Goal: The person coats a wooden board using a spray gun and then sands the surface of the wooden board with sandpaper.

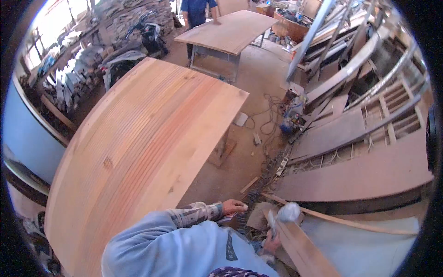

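My left hand (233, 207) is in front of my chest, its fingers curled together, with something small and pale at the fingertips that I cannot make out. Lower and to the right, my right hand (272, 242) is closed around a thin greyish thing too blurred to name. Just above that hand shows a rounded whitish object (289, 212); whether it joins the held thing is unclear. Beside the right hand a wooden board (308, 251) slants down to the right. A large panel of striped, glued wood (143, 138) lies to my left.
A person in dark blue (196, 13) stands behind a wooden table (230, 31). Cables (272, 108) and a power strip (281, 167) lie on the floor. Brown panels (364, 173) and leaning boards (341, 41) fill the right side. Stacked wood (122, 23) stands at the back left.
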Demonstrator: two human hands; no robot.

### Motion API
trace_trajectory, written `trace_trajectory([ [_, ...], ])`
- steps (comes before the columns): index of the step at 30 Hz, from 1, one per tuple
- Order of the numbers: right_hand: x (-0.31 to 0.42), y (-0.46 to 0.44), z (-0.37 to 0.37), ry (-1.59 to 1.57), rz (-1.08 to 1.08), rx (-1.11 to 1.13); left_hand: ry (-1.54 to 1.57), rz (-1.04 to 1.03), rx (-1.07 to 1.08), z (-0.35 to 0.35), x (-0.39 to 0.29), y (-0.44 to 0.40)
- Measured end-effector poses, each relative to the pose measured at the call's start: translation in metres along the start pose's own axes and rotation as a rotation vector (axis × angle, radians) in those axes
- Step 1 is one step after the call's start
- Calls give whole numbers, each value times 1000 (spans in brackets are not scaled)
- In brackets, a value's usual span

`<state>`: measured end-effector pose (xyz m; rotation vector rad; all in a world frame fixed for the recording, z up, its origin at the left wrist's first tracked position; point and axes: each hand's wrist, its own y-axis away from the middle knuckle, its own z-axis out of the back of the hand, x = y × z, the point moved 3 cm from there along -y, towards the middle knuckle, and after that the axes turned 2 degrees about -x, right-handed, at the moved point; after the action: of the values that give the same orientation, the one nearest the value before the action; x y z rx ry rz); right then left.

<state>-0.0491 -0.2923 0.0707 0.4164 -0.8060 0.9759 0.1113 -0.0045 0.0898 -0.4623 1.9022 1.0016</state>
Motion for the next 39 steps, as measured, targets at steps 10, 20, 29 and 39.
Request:
trace_trajectory([
  [10, 401, -126, -82, -105, 490, 96, -127, -438, -64, 62, -122, 2],
  [20, 477, -267, -207, -641, 504, 618, -420, -560, -525, 144, -186, -102],
  [29, 520, -432, -306, -509, 33, 1335, -344, -650, -641, 232, -267, -235],
  [39, 501, -519, -359, -337, 36, 1097, 382, -363, -1014, 320, -217, -184],
])
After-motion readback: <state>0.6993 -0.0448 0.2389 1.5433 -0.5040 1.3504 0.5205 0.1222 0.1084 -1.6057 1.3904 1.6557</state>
